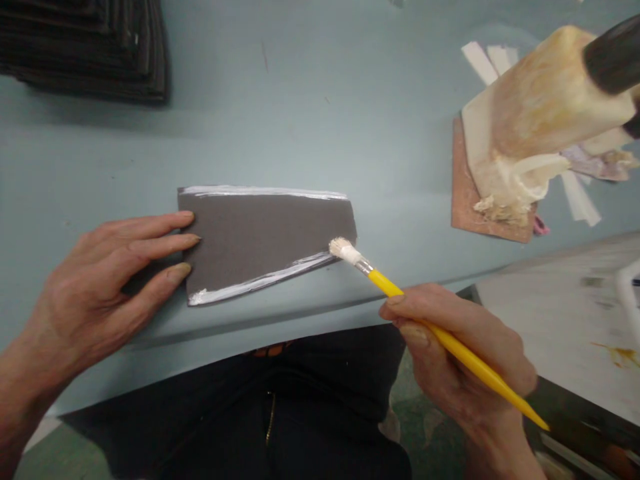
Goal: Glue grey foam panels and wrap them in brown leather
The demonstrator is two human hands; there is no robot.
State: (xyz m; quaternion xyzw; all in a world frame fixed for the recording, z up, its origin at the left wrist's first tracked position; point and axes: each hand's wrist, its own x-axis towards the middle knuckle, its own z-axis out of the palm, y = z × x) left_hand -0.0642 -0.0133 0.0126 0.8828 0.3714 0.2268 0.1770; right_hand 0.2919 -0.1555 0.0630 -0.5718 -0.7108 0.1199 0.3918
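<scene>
Grips the brush (385, 283) in the right hand (480, 333), near to the body, with thumb and fingers closed around the yellow handle rather close to the bristles, perhaps to steer the tip with precision. Slants it toward the left, so as to touch with the bristles the narrow end of the grey piece (260, 233), at its near edge. Has this piece flat on the table (300, 113), between both hands, with the wide end at the left fingertips and the narrow end toward the right hand. Rests the left hand (107, 280) half open, with two fingertips and the thumb on the wide end and nothing grasped; presses there, it seems, to prevent sliding, and so leaves both long edges free for the brush. Shows a white coat (265, 191) along these two edges, with the middle bare. Has a stained bottle (535, 93) farther to the right, on a brown board (460, 180), probably to catch drips. Cannot identify surely, because of blur, the crusted lump (505, 210) at its foot. Has, far at left, a dark stack (90, 50), likely set apart to leave working space
</scene>
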